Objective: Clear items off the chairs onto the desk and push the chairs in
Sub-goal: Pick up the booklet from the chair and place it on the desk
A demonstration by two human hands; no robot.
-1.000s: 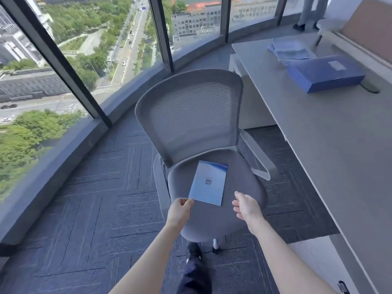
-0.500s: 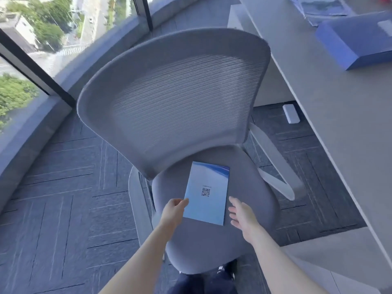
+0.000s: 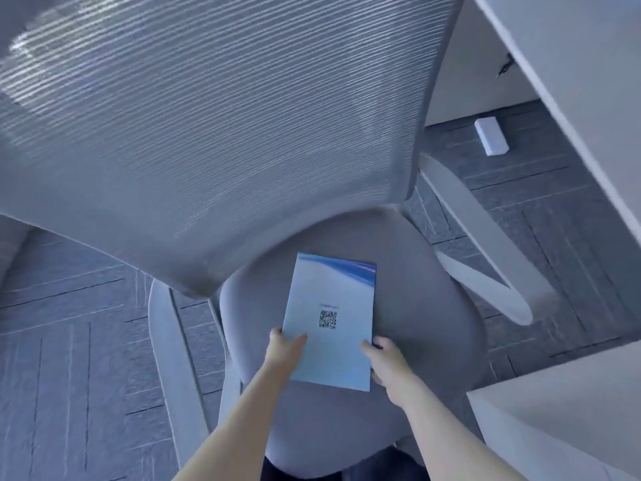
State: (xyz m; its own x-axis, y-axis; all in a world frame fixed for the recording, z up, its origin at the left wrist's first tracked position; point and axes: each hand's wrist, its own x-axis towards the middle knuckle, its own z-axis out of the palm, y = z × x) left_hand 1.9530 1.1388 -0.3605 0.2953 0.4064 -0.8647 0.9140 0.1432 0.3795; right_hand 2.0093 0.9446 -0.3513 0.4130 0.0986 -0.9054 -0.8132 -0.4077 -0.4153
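A light blue booklet [image 3: 333,317] with a QR code lies on the seat of a grey mesh office chair [image 3: 426,307]. My left hand [image 3: 284,352] grips the booklet's lower left edge, thumb on top of the cover. My right hand [image 3: 385,362] holds its lower right edge, fingers curled at the side. The chair's mesh backrest [image 3: 215,133] fills the upper left of the view. The desk [image 3: 589,81] runs along the right edge.
The chair's white armrests stand at the right [image 3: 485,251] and left [image 3: 177,369] of the seat. A small white box [image 3: 490,136] lies on the dark carpet under the desk. A pale cabinet top [image 3: 562,411] sits at lower right.
My head has moved in closer and lower over the chair. Both hands have closed onto the booklet's lower edges, where before they only reached beside it.
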